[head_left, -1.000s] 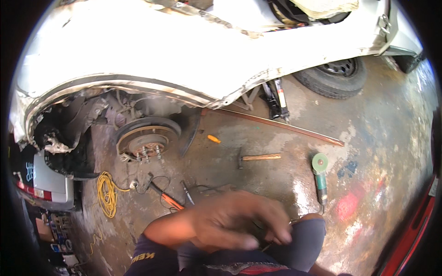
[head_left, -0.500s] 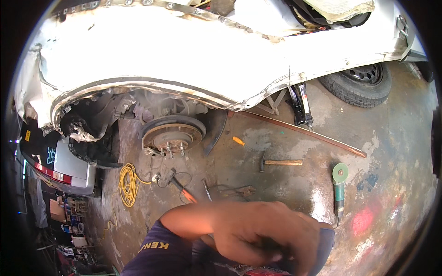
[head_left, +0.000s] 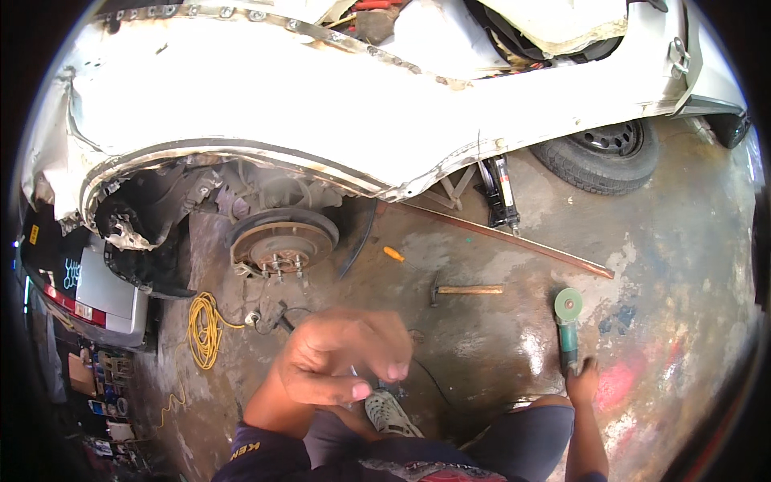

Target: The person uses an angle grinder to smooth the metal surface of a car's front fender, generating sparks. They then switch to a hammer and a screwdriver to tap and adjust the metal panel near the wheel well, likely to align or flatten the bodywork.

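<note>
My left hand (head_left: 341, 357) is raised in front of my body, its fingers curled and its thumb apart from them, with nothing seen between. Part of it is blurred by motion. To the right, my right hand (head_left: 584, 381) reaches down and is closed round the rear end of a green angle grinder (head_left: 568, 334). The grinder lies on the floor, its pale green disc facing up and pointing away from me. Left of it lies a wooden-handled hammer (head_left: 474, 290). Behind my left hand a dark tool head (head_left: 283, 315) shows, mostly hidden.
A white car body (head_left: 265, 88) spans the far side, its bare brake disc (head_left: 281, 245) exposed. Beneath it stand a jack (head_left: 499, 193) and a loose wheel (head_left: 602, 157). A long metal strip (head_left: 514, 239), an orange-handled screwdriver (head_left: 393, 254) and coiled yellow cable (head_left: 206, 333) lie on the floor.
My hands were together, overlapping before my body. They have parted: the right has gone right and down onto the grinder, the left has moved left. The view has shifted slightly right.
</note>
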`<state>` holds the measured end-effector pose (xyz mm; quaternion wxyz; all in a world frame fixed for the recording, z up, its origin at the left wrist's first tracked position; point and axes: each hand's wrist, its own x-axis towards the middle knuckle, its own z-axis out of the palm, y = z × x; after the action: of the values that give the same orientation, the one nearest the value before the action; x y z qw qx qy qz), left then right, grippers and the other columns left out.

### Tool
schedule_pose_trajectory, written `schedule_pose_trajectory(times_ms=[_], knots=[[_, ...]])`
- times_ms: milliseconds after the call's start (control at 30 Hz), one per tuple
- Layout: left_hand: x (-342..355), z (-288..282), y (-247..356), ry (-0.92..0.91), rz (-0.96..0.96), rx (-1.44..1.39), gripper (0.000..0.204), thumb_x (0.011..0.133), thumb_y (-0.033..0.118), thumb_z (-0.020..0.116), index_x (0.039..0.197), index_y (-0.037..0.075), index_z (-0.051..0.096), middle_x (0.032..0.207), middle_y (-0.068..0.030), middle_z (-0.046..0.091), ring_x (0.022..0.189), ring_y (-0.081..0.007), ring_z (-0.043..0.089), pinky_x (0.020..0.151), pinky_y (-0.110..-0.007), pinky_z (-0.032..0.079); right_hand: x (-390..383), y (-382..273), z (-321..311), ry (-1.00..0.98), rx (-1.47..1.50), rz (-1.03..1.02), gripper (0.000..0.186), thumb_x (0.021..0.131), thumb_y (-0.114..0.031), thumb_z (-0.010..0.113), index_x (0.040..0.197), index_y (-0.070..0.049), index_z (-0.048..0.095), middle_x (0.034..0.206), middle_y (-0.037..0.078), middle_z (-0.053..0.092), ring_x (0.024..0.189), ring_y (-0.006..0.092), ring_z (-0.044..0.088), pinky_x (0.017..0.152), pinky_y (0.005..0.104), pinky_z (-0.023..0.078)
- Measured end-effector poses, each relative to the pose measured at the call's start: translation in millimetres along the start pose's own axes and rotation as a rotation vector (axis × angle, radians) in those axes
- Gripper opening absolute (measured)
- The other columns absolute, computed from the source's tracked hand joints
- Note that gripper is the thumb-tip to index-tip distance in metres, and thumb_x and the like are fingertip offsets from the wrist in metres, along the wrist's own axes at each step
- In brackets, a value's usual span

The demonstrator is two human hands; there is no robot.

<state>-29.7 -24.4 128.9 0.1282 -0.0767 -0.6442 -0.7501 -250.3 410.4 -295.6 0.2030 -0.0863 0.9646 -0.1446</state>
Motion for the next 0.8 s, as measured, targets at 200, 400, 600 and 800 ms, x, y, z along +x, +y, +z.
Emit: schedule_pose_trajectory(times_ms=[200,400,600,800], knots=[[-13.0,-3.1,-8.0,0.000,-0.066,0.069,0.026,0.088,0.001,0.072,0.113,-0.005,0.071,0.109,-0.0184,0.069,0.098,-0.0271,0.066,0.086,-0.040,0.051,101.8,-14.1,19.2,-0.231,-0.112,0.042,0.088,0.077,-0.038,0.090,0.146,0.000,0.049,0.138,0.027,0.063,0.127,0.0452,0.063,0.109,0.0483,0.052],[-58.6,1.3,-33.5,0.156,-0.461,0.206,0.032,0.093,0.005,0.074,0.124,-0.001,0.069,0.114,-0.0104,0.070,0.106,-0.0182,0.065,0.094,-0.036,0.052,84.1,-35.9,31.9,-0.365,0.432,0.043,0.059,0.075,-0.022,0.087,0.124,0.004,0.065,0.112,0.020,0.075,0.103,0.0347,0.074,0.090,0.0446,0.058],[-46.6,27.4,-130.7,0.095,-0.670,0.434,0.046,0.097,0.012,0.073,0.140,0.005,0.061,0.124,-0.0118,0.069,0.110,-0.0200,0.068,0.097,-0.035,0.056,114.9,-56.3,15.4,-0.682,0.884,0.187,0.027,0.081,-0.003,0.077,0.105,0.007,0.069,0.083,0.017,0.072,0.069,0.0278,0.071,0.062,0.0409,0.056],[5.2,97.4,-213.5,0.047,-0.803,0.678,0.093,0.091,0.029,0.082,0.163,0.004,0.028,0.146,-0.0283,0.057,0.135,-0.0378,0.060,0.113,-0.044,0.050,83.0,-171.3,-79.4,-0.381,1.030,-0.215,0.044,0.084,-0.016,0.082,0.116,0.006,0.062,0.096,0.010,0.069,0.087,0.0199,0.066,0.080,0.0367,0.054]])
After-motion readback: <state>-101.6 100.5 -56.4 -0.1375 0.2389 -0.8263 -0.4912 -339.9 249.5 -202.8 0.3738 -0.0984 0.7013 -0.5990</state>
